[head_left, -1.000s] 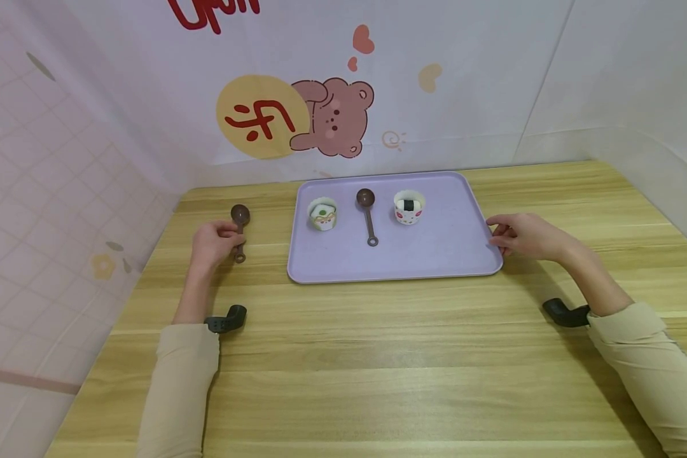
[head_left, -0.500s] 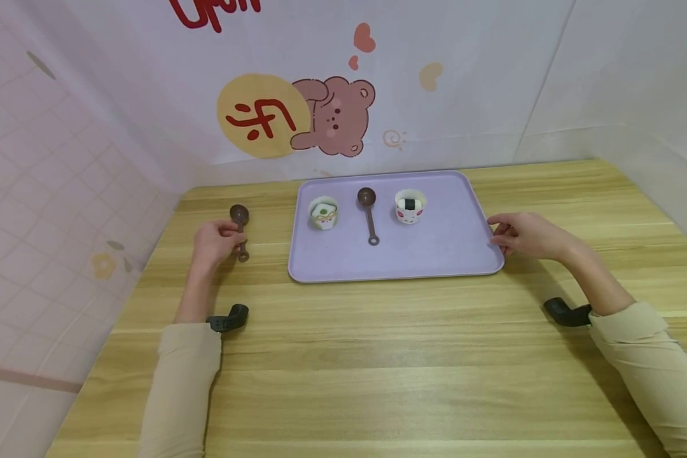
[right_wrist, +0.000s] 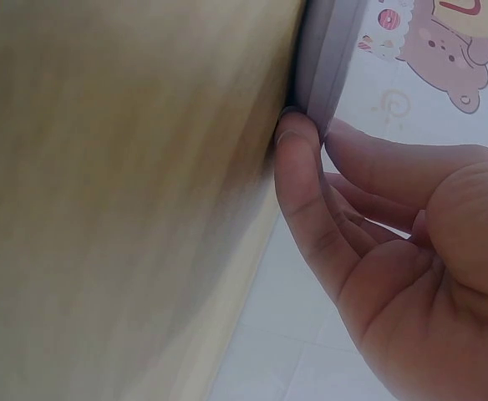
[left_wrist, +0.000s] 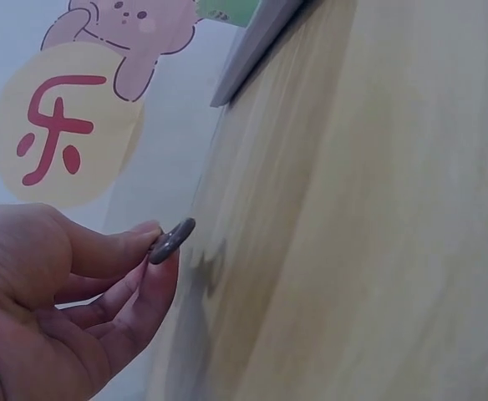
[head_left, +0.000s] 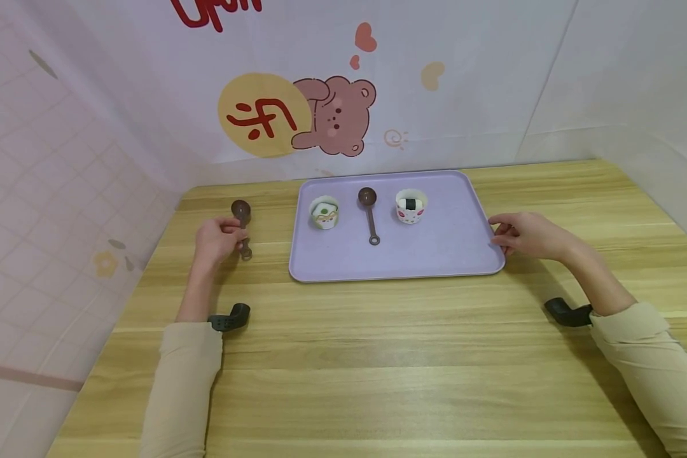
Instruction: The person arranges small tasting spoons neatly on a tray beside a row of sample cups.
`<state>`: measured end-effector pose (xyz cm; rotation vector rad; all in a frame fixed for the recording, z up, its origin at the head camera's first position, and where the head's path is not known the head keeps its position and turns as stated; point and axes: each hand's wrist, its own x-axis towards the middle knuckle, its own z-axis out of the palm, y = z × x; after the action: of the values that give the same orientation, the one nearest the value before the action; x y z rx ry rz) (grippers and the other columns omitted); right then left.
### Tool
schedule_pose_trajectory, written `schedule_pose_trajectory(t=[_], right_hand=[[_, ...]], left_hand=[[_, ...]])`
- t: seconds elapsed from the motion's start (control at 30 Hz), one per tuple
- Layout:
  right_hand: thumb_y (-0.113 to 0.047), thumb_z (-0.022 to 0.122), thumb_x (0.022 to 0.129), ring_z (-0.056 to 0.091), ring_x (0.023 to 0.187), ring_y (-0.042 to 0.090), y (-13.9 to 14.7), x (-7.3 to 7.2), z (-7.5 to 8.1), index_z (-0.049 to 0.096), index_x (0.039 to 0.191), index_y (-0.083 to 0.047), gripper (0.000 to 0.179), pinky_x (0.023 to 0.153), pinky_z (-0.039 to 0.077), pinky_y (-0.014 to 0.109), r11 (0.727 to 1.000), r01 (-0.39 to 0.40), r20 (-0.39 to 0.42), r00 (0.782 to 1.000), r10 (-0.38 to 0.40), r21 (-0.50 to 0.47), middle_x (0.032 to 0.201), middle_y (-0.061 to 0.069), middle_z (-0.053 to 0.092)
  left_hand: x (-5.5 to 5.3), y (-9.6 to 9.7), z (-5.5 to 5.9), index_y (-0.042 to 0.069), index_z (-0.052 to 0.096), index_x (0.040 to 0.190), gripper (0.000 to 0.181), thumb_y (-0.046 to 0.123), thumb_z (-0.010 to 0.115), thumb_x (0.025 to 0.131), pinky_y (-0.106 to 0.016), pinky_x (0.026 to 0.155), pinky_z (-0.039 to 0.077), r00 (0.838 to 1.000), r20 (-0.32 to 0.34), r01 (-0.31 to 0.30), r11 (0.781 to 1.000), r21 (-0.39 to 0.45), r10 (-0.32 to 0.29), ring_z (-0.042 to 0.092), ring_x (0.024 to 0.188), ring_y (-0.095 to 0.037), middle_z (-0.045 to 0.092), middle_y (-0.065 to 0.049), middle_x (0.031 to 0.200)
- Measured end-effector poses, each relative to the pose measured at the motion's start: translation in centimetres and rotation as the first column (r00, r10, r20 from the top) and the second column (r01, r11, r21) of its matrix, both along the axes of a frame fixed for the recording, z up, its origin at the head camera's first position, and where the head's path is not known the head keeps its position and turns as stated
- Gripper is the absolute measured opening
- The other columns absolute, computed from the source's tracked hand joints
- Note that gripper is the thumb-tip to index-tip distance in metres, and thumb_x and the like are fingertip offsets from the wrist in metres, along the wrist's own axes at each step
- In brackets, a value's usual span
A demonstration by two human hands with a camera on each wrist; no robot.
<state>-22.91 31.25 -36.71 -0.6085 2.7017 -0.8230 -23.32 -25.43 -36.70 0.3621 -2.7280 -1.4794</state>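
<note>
In the head view, my left hand (head_left: 214, 242) pinches a brown measuring spoon (head_left: 241, 208) by its handle, left of the tray. The bowl points away from me. The left wrist view shows the ringed handle end of the measuring spoon (left_wrist: 173, 241) between thumb and fingers, a little off the tabletop. At the right side, my right hand (head_left: 529, 235) grips the rim of a lilac tray (head_left: 395, 264). Thumb and fingers hold the tray's edge (right_wrist: 327, 67) in the right wrist view.
On the tray stands a patterned paper cup (head_left: 325, 222) with white-and-green contents. A second brown measuring spoon (head_left: 368, 198) lies beside it. Another paper cup (head_left: 410, 216) holds a white piece with a black band. A printed cloth backdrop (head_left: 469, 121) rises behind the wooden table (head_left: 378, 356).
The measuring spoon in my left hand has turned slightly, its handle end shifting right and away from me. My right hand keeps its place at the tray's rim.
</note>
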Motion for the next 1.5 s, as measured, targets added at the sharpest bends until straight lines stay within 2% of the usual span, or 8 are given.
schedule_pose_trajectory(t=[0.23, 0.63, 0.97, 1.5], right_hand=[[0.007, 0.063, 0.095, 0.070, 0.073, 0.026, 0.0, -0.1, 0.1, 0.049, 0.127, 0.023, 0.038, 0.063, 0.061, 0.033, 1.000, -0.005, -0.008, 1.000, 0.005, 0.006, 0.093, 0.022, 0.069], [0.006, 0.063, 0.096, 0.070, 0.075, 0.028, -0.1, 0.2, 0.3, 0.049, 0.126, 0.024, 0.039, 0.064, 0.062, 0.035, 1.000, -0.002, 0.002, 1.000, 0.002, 0.003, 0.095, 0.025, 0.069], [0.006, 0.063, 0.096, 0.070, 0.075, 0.027, -0.1, 0.2, 0.2, 0.049, 0.127, 0.023, 0.039, 0.065, 0.061, 0.035, 1.000, 0.004, 0.004, 1.000, -0.004, 0.009, 0.095, 0.023, 0.069], [0.005, 0.064, 0.095, 0.069, 0.073, 0.025, -0.1, 0.1, 0.1, 0.050, 0.126, 0.023, 0.038, 0.063, 0.061, 0.033, 1.000, -0.006, -0.013, 1.000, 0.006, 0.011, 0.093, 0.022, 0.070]], left_hand=[[-0.3, 0.2, 0.1, -0.013, 0.058, 0.127, 0.034, 0.004, 0.064, 0.098, -0.019, 0.066, 0.058, 1.000, -0.016, 0.006, 1.000, -0.004, -0.006, 0.059, 0.064, -0.005, 0.060, -0.017, 0.103], [-0.1, 0.9, 0.7, -0.012, 0.057, 0.128, 0.034, 0.005, 0.064, 0.098, -0.022, 0.068, 0.059, 1.000, -0.014, -0.008, 0.999, 0.049, 0.008, 0.061, 0.065, -0.006, 0.061, -0.019, 0.108], [-0.3, 1.2, 1.0, -0.011, 0.057, 0.128, 0.035, 0.005, 0.065, 0.098, -0.022, 0.071, 0.060, 1.000, -0.017, -0.025, 0.997, 0.076, 0.026, 0.060, 0.067, -0.006, 0.059, -0.016, 0.106], [-0.3, 2.1, 2.0, -0.013, 0.058, 0.126, 0.035, 0.003, 0.066, 0.097, -0.019, 0.070, 0.059, 0.999, -0.037, 0.008, 0.992, 0.122, -0.004, 0.060, 0.065, -0.004, 0.059, -0.016, 0.104]])
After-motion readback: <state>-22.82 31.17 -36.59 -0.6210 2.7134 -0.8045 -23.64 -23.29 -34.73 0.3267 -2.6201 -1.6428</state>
